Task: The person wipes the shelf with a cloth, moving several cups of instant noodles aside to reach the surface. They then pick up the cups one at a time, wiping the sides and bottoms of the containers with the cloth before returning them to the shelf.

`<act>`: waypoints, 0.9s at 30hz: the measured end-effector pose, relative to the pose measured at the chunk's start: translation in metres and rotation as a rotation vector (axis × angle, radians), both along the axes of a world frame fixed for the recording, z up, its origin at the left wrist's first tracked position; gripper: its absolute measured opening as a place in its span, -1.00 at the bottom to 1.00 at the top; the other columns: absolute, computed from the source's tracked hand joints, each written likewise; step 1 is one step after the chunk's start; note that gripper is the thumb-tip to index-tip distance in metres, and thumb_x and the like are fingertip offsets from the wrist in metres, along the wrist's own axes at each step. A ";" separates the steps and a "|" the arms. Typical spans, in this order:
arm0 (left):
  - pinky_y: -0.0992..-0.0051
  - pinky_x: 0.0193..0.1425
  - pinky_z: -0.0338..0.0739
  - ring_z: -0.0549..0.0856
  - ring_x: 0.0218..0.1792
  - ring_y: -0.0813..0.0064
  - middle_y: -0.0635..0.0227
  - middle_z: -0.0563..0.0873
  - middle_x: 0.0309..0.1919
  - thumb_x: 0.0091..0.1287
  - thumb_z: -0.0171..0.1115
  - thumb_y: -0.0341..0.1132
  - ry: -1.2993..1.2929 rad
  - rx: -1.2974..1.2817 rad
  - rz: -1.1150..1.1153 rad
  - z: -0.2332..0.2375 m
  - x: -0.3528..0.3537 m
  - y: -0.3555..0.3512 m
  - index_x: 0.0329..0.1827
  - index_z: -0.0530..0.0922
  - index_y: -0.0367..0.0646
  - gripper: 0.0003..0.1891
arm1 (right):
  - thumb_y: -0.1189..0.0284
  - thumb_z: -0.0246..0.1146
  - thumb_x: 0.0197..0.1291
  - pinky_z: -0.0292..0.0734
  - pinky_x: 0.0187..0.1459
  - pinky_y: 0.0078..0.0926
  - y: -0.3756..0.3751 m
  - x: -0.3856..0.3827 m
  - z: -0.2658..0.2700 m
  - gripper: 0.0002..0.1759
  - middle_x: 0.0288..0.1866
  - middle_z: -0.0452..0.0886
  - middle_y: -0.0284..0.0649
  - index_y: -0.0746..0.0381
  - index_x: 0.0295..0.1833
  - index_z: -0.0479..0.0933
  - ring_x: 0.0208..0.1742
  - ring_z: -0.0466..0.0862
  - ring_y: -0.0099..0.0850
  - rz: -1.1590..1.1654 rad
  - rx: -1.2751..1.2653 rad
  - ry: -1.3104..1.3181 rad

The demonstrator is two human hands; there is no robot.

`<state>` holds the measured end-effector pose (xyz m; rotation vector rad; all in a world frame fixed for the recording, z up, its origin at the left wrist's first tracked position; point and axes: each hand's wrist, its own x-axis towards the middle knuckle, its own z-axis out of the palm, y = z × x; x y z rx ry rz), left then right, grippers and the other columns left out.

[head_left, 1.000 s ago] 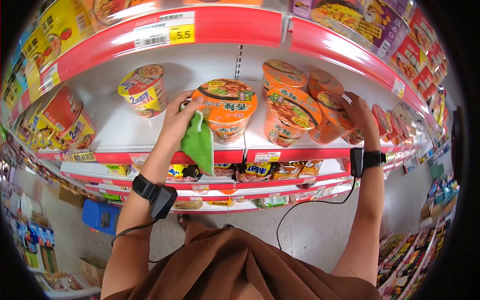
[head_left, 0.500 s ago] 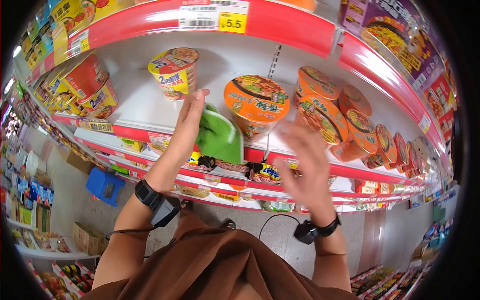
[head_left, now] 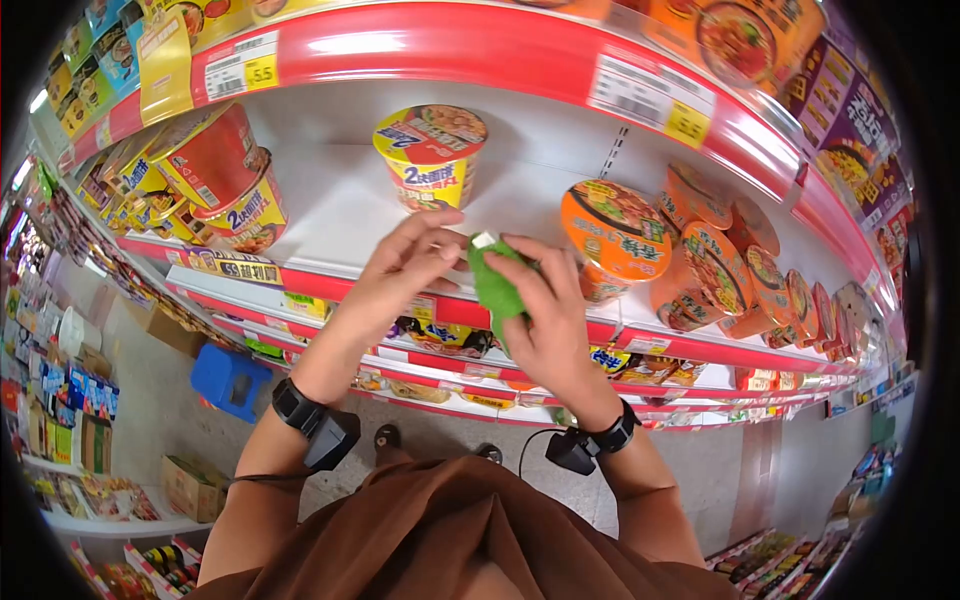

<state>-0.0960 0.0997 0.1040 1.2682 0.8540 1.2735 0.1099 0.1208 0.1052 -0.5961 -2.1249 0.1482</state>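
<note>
A green cloth [head_left: 490,285] with a pale edge or tag at its top is gripped in my right hand [head_left: 548,325], just in front of the shelf edge. Close to its left side is my left hand [head_left: 385,285], fingers apart and slightly bent, holding nothing. Behind my left hand, a yellow and red instant noodle cup [head_left: 430,165] stands upright on the white shelf [head_left: 335,185]. An orange instant noodle bowl [head_left: 615,235] stands right of my right hand, near the shelf's front.
Several orange noodle bowls [head_left: 715,270] are grouped at the right, some tilted. Stacked noodle cups [head_left: 235,190] fill the left end. A red shelf edge [head_left: 440,40] with price labels runs overhead. Lower shelves hold packets, and a blue stool [head_left: 232,380] stands on the floor.
The green cloth has passed from my left hand to my right hand, which moved left to it. My left hand has let go. The view has shifted, so the shelf items appear further right.
</note>
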 end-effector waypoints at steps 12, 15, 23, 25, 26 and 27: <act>0.42 0.09 0.49 0.59 0.09 0.45 0.24 0.58 0.12 0.32 0.24 -0.34 0.069 0.100 0.393 0.003 -0.129 0.046 0.34 0.36 -0.11 -0.49 | 0.41 0.24 0.15 0.34 0.33 -0.13 0.018 -0.073 -0.047 -0.57 0.29 0.43 0.07 0.21 0.17 0.55 0.33 0.38 0.06 -0.407 -0.077 -0.286; 0.31 0.25 0.43 0.43 0.30 0.28 0.06 0.38 0.30 0.20 0.37 -0.34 0.146 0.149 0.320 0.000 -0.129 0.072 0.48 0.12 -0.14 -0.19 | 0.36 0.24 0.16 0.37 0.31 -0.17 0.013 -0.081 -0.046 -0.59 0.27 0.46 0.06 0.19 0.15 0.58 0.32 0.41 0.01 -0.479 -0.151 -0.244; 0.36 0.29 0.45 0.45 0.29 0.25 -0.11 0.32 0.32 -0.02 0.56 -0.40 0.201 0.182 0.044 0.014 -0.085 0.096 0.51 -0.46 -0.29 0.32 | 0.30 0.23 0.14 0.43 0.27 -0.17 0.018 -0.086 -0.054 -0.62 0.26 0.48 0.07 0.16 0.08 0.63 0.31 0.44 0.03 -0.509 -0.163 -0.230; 0.38 0.25 0.48 0.50 0.24 0.26 -0.10 0.35 0.29 -0.02 0.56 -0.41 0.215 0.177 0.104 0.019 -0.075 0.096 0.50 -0.48 -0.30 0.33 | 0.29 0.22 0.15 0.44 0.27 -0.16 0.018 -0.087 -0.056 -0.61 0.27 0.47 0.06 0.15 0.09 0.62 0.33 0.43 0.01 -0.510 -0.165 -0.240; 0.40 0.21 0.51 0.55 0.19 0.27 -0.09 0.38 0.27 -0.02 0.56 -0.41 0.234 0.172 0.173 0.019 -0.073 0.096 0.49 -0.50 -0.31 0.34 | 0.29 0.22 0.15 0.44 0.27 -0.16 0.017 -0.087 -0.056 -0.61 0.27 0.47 0.06 0.15 0.09 0.62 0.33 0.43 0.01 -0.510 -0.168 -0.239; 0.40 0.21 0.51 0.55 0.19 0.27 -0.09 0.38 0.27 -0.02 0.56 -0.41 0.236 0.170 0.174 0.017 -0.072 0.098 0.49 -0.50 -0.31 0.34 | 0.29 0.22 0.14 0.44 0.26 -0.16 0.017 -0.087 -0.055 -0.61 0.28 0.47 0.06 0.15 0.09 0.62 0.33 0.42 0.01 -0.516 -0.176 -0.237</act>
